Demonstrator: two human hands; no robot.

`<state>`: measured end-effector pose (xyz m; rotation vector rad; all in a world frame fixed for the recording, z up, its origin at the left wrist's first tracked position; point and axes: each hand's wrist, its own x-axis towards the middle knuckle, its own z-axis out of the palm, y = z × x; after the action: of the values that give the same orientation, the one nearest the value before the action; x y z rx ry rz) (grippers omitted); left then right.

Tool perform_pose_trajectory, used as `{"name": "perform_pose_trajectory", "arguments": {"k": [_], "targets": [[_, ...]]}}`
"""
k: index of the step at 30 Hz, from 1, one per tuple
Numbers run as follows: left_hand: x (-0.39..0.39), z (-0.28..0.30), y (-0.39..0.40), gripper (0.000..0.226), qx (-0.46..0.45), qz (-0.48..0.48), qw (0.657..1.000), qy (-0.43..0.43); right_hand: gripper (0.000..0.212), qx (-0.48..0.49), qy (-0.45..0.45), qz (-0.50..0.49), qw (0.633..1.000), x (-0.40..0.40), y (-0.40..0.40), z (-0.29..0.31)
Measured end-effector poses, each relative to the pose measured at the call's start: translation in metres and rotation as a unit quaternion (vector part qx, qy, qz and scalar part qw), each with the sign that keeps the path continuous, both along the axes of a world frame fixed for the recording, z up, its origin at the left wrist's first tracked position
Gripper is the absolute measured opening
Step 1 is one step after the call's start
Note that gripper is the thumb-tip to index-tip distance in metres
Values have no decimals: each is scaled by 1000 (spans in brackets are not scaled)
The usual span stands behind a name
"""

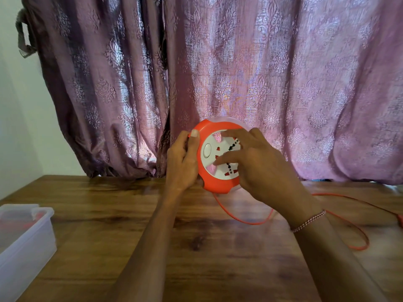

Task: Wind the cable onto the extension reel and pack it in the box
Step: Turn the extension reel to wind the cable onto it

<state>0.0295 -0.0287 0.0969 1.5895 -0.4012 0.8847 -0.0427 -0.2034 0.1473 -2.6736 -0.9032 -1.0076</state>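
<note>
A round orange extension reel (214, 179) with a white socket face is held upright above the wooden table (196, 247). My left hand (183, 162) grips its left rim, thumb over the front edge. My right hand (259, 164) lies across the white face, fingers spread and touching the sockets. An orange cable (239, 221) drops from the reel's bottom, loops over the table under my right wrist and runs off to the right edge. A translucent plastic box (24, 243) stands at the table's left front corner.
A purple patterned curtain (239, 73) hangs right behind the table. A white wall (19, 118) is at the left. The cable's far loop (359, 245) lies on the right side of the table.
</note>
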Motion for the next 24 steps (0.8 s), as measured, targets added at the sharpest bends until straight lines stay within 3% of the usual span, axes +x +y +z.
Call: {"name": "perform_pose_trajectory", "arguments": {"k": [7,11,17,21,24], "targets": [[0,0,-2,41,8,4,1000,-11,49,-17,-24,-34,999,3,6,-8],[0,2,-1,39,6,9,1000,-16,65,47,1,-35,998,7,9,-15],[0,3,-1,35,-1,10,1000,-17,66,109,-9,-122,987,9,11,-14],[1,3,-1,35,-6,9,1000,-15,58,105,-17,-94,990,5,9,-10],[1,2,0,35,-7,7,1000,-17,34,98,-50,-18,994,5,7,-7]]}}
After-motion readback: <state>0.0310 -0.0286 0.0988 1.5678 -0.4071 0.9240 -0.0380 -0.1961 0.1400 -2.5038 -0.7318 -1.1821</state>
